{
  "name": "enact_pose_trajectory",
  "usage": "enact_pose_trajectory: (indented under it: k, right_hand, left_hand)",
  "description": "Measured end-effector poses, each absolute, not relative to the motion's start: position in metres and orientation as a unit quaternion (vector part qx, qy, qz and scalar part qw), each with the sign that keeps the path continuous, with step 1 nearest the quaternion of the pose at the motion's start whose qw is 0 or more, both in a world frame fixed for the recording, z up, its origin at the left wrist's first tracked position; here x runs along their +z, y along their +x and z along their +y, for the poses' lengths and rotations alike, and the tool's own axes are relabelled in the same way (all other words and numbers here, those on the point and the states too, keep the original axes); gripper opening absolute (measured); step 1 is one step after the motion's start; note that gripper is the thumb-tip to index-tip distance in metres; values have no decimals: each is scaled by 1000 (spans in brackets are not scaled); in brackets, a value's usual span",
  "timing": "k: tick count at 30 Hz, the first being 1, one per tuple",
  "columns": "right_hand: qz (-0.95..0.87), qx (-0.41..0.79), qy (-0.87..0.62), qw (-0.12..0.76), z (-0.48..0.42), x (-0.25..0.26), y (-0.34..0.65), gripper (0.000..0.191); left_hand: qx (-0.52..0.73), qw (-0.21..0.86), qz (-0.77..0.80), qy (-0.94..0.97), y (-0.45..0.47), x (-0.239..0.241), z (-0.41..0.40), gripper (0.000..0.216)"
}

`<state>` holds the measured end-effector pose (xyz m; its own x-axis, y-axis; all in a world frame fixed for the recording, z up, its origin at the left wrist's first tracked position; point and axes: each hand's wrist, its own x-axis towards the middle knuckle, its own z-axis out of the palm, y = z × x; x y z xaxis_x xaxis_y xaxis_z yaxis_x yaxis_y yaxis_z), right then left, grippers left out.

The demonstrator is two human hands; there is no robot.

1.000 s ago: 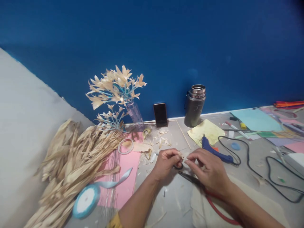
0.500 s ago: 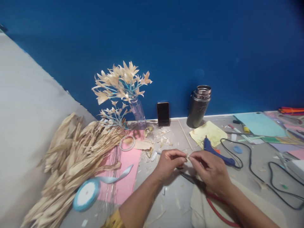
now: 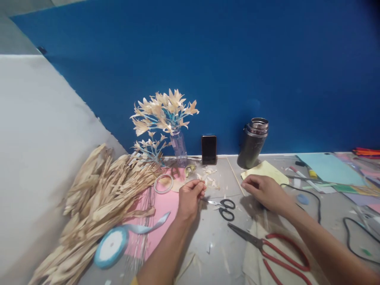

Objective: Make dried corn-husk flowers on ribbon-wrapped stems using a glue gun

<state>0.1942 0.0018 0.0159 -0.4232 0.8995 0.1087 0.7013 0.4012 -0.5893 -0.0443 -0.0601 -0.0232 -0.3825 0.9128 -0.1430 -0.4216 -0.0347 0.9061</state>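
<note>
My left hand [image 3: 190, 198] is closed in a pinch beside the small scissors [image 3: 215, 203]; whatever sits between its fingertips is too small to make out. Over the near edge of the yellow paper [image 3: 264, 171] is my right hand [image 3: 265, 194], palm down with fingers curled together. It covers the spot where the blue glue gun lay, so its grip is hidden. Large red-handled shears [image 3: 263, 246] lie in front of it, partly on a pale cloth [image 3: 252, 261]. Pale husk scraps [image 3: 209, 179] are scattered just beyond my left hand.
Dried corn husks [image 3: 89, 209] are heaped at left, near a blue ribbon spool [image 3: 111, 247] and pink paper [image 3: 160, 211]. Husk flowers [image 3: 166, 107] stand in a clear vase [image 3: 179, 148]. A phone [image 3: 209, 149] and flask [image 3: 253, 144] are behind. A black cord [image 3: 319, 206] runs right.
My hands have moved apart. The right one went up and right over the glue gun, the left one moved left. The small scissors and the whole shears now show. The view has shifted slightly.
</note>
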Motion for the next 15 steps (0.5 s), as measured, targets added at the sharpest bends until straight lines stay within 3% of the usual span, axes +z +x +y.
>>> enact_pose_trajectory:
  k: [3, 15]
  right_hand:
    - [-827, 241, -495, 114, 32, 11, 168, 21]
    - [-848, 205, -488, -10, 67, -14, 84, 13]
  left_hand:
    - [680, 493, 491, 232, -50, -32, -59, 25]
    - [705, 479, 491, 179, -62, -52, -52, 29]
